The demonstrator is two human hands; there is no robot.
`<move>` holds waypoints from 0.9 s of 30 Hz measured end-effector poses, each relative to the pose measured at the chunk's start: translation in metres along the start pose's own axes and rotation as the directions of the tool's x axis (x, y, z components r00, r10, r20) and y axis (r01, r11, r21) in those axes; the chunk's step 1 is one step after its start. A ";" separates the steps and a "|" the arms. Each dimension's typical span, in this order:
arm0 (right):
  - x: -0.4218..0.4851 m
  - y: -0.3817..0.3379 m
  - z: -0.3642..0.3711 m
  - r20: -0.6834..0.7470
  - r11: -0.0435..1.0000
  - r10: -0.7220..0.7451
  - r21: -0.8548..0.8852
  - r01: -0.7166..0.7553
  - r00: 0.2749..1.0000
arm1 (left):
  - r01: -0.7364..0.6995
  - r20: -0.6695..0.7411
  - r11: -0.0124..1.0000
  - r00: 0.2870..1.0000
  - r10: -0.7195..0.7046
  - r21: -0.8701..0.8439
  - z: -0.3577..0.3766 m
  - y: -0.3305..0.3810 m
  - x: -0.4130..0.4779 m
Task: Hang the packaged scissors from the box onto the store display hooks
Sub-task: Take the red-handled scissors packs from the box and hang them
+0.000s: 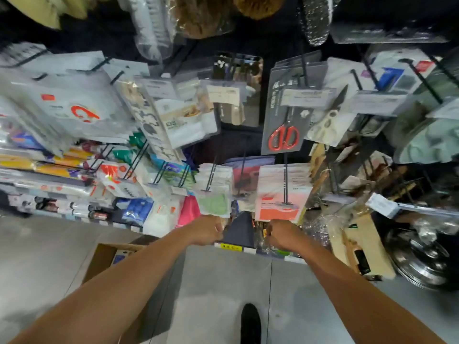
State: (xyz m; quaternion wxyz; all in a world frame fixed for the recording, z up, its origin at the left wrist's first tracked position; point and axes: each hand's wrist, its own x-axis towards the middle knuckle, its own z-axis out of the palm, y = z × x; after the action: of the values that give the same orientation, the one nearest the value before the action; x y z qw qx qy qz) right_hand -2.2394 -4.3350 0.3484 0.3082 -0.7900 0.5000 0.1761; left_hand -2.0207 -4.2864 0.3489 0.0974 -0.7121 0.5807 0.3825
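Observation:
A dark grey packaged scissors card [239,232] sits low in front of the display, between both my hands. My left hand [208,230] grips its left edge with curled fingers. My right hand [283,235] grips its right edge. The card's contents are hidden by the angle and blur. Higher up, a stack of matching grey cards with red-handled scissors [283,131] hangs on a black display hook [303,68]. The open cardboard box [104,256] stands on the floor at lower left, under my left forearm, with a blue item inside.
Black hooks crowded with hanging packets fill the wall: white bags at left, an orange-and-white pack [280,194] just above my right hand, a green packet [213,202] above my left. Steel pans [427,259] lie at right. My shoe [250,324] is on the grey floor.

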 end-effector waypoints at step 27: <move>0.031 -0.465 0.281 0.380 0.953 -0.240 -0.084 0.292 0.893 | 0.453 0.057 0.881 0.892 -0.449 -0.138 0.116 -0.525 -0.268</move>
State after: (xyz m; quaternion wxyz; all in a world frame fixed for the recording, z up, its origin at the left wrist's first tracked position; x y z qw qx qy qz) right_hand -1.7997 -4.0254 0.2643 0.3611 -0.8240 0.3074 0.3101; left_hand -1.6060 -3.8561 0.2851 0.1374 -0.8284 0.3680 0.3994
